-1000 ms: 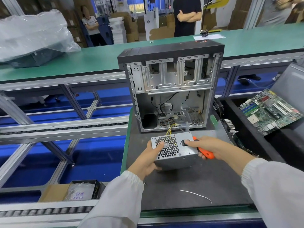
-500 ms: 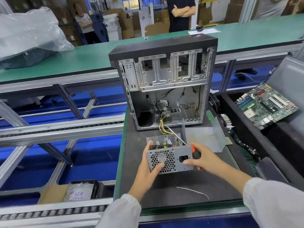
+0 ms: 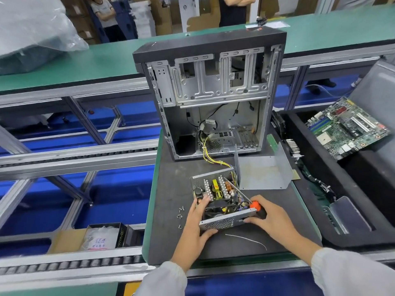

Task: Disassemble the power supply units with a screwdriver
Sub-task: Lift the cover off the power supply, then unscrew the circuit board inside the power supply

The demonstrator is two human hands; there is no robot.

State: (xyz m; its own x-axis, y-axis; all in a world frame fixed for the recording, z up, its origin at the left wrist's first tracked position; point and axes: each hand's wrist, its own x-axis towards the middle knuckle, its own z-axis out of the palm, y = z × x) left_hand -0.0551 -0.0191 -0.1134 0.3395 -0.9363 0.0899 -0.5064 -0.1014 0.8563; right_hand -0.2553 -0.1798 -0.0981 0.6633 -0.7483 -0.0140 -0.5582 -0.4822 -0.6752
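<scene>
Since half a second ago the PSU (image 3: 220, 201) has been tipped down flat on the mat (image 3: 171, 189), so its open top now faces up and shows the coils, heatsinks and yellow parts inside; before, its grilled rear face was turned toward the camera. It lies in front of the case (image 3: 211, 99), with yellow wires (image 3: 213, 159) running from it back into the case.

The left hand (image 3: 195, 229) grips the PSU's near left corner, thumb under the grille edge and fingers over the top rim. The right hand (image 3: 271, 221) holds the near right corner with its fingers curled round the screwdriver (image 3: 254, 205), whose orange handle sticks up at the PSU's edge and whose shaft lies across the open unit.

Loose screws (image 3: 180, 213) lie on the mat just left of the left hand. The bent metal cover (image 3: 263, 174) stands beside the PSU, to its right. A motherboard (image 3: 346, 129) lies in the bin at right.

A box (image 3: 106, 238) at lower left reads "PRIME" on its black side; the red writing on the bag inside is too small to read.
</scene>
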